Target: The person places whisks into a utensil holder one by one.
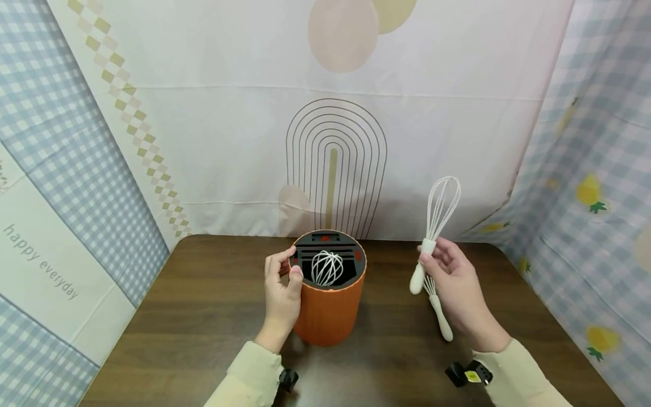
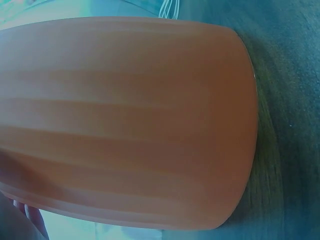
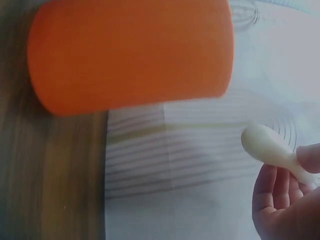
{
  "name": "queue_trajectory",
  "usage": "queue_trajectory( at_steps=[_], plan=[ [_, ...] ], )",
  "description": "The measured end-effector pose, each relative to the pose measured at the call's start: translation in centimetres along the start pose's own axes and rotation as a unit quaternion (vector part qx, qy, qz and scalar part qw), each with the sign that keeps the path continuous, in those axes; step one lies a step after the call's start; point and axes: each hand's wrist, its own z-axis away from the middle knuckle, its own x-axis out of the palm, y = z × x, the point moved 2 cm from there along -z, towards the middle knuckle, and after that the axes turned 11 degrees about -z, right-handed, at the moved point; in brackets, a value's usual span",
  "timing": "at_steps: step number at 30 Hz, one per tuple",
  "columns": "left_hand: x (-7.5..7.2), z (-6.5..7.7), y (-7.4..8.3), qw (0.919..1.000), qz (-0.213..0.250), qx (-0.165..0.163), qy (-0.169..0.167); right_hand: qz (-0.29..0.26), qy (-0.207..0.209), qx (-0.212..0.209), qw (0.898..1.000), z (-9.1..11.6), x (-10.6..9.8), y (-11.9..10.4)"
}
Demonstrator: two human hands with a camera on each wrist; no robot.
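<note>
An orange utensil holder (image 1: 330, 316) with a dark slotted top insert (image 1: 358, 255) stands upright on the table. My left hand (image 1: 282, 297) grips its rim at the left side, thumb and fingers at the edge. Inside the holder, the wire loops of a white whisk (image 1: 327, 268) show; its handle is hidden. My right hand (image 1: 460, 282) pinches a second white whisk (image 1: 417, 279) where handle meets wires, loops upward and handle end down. In the right wrist view the bulbous handle (image 3: 265, 144) juts out from the fingers. Below that hand lies a smaller whisk (image 1: 441, 321), its wire end partly hidden.
The brown wooden table (image 1: 203, 316) reaches back to a white patterned cloth (image 1: 229, 141). Blue checked cloths hang at the left (image 1: 76, 113) and right (image 1: 574, 226). A black wrist camera (image 1: 288, 380) sits at the left sleeve, another (image 1: 468, 373) at the right.
</note>
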Motion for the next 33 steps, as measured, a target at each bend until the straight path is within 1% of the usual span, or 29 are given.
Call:
queue_trajectory(
  at_steps=[3, 8, 13, 17, 22, 26, 33],
  plan=[
    [0.0, 0.0, 0.0, 1.0000, 0.001, -0.002, -0.002, -0.035, -0.013, -0.014, 0.999, 0.0, 1.3, -0.2],
    [-0.1, 0.0, -0.1, 1.0000, 0.004, 0.002, 0.003, -0.046, -0.040, -0.040, 0.997, -0.1, 3.5, -0.4],
    [-0.1, 0.0, -0.1, 1.0000, 0.001, -0.002, 0.000, -0.065, -0.071, -0.088, 0.991, -0.1, 5.3, -1.1],
    [-0.1, 0.0, 0.0, 1.0000, 0.003, 0.001, -0.003, -0.070, -0.076, -0.110, 0.988, -0.2, 6.4, -1.4],
    [-0.1, 0.0, -0.1, 1.0000, 0.001, -0.004, -0.006, -0.063, -0.077, -0.129, 0.987, -0.1, 7.8, -1.1],
    [-0.1, 0.0, -0.2, 0.9999, 0.001, -0.008, -0.008, -0.051, -0.088, -0.142, 0.985, 0.3, 9.1, -0.9],
    [-0.1, 0.0, -0.3, 1.0000, 0.001, -0.006, -0.004, 0.005, -0.124, -0.162, 0.979, 1.7, 12.0, -2.7]
  ],
)
